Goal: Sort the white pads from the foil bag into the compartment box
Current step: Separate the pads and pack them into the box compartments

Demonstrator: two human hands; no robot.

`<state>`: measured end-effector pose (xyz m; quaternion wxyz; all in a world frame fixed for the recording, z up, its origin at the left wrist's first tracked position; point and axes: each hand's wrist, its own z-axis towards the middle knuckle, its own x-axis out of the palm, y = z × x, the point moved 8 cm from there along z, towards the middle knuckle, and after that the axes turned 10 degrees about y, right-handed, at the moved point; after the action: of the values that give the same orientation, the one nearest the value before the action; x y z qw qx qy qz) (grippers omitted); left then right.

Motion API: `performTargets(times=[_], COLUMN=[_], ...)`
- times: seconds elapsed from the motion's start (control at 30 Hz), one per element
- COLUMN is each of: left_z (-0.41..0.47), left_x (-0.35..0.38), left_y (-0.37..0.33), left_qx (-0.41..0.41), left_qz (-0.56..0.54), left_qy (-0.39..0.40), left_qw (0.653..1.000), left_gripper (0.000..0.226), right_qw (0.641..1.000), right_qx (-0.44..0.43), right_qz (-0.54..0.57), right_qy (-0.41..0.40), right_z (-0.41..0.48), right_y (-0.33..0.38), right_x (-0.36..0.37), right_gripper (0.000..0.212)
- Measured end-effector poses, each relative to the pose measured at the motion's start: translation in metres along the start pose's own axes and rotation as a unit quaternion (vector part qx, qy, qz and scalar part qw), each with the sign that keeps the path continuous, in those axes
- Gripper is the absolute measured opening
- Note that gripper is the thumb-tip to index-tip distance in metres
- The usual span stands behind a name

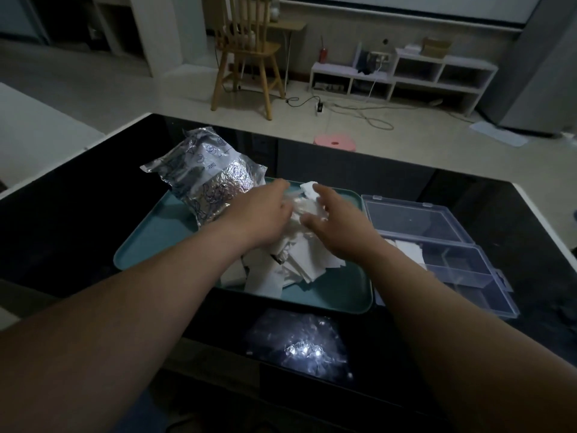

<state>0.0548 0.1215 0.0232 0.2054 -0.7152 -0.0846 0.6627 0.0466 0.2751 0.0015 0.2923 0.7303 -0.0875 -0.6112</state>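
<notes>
Hovering over white pads (296, 270), R grip (337, 226) spread wide — L grip (265, 214) blurred, unclear

Tray (343, 292): smooth teal plastic, low sheen. On its far-left corner, foil bag (206, 179): crinkled metallic film, shiny. Pads (299, 270) in tray: matt white, possibly fibrous paper. Right of tray, compartment box (452, 260): clear glossy plastic. Under tray, table (78, 214): black, mirror-glossy.

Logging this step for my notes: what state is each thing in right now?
Foil bag: crumpled, lying on the tray, far left.
White pads: heaped loose on the tray.
Compartment box: lid open, a pad inside.
Left hand: on the heap, grip blurred.
Right hand: fingers spread over the heap.
</notes>
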Motion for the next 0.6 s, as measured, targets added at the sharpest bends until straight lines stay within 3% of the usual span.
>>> performTargets(times=[0.13, 0.17, 0.33, 0.5, 0.6], left_z=[0.002, 0.001, -0.002, -0.001, 0.0], left_x=[0.009, 0.008, 0.004, 0.01, 0.017], left_y=[-0.002, -0.003, 0.001, -0.007, -0.004], left_qx=[0.013, 0.017, 0.009, 0.027, 0.027], left_qz=[-0.016, -0.023, -0.07, -0.059, -0.03], left_qy=[0.024, 0.022, 0.025, 0.066, 0.086], left_qw=[0.999, 0.999, 0.997, 0.996, 0.995], left_gripper=[0.018, 0.015, 0.013, 0.062, 0.063], right_qw=[1.0, 1.0, 1.0, 1.0, 1.0], right_qx=[-0.009, -0.014, -0.011, -0.003, -0.001], right_qz=[-0.024, -0.022, 0.0, -0.006, -0.004], right_qy=[-0.004, -0.003, 0.011, 0.01, 0.019], right_z=[0.005, 0.004, 0.0, -0.002, -0.002], right_y=[0.001, 0.001, -0.009, -0.008, -0.005], right_x=[0.006, 0.005, 0.002, 0.0, 0.001], right_gripper=[0.023, 0.021, 0.025, 0.035, 0.042])
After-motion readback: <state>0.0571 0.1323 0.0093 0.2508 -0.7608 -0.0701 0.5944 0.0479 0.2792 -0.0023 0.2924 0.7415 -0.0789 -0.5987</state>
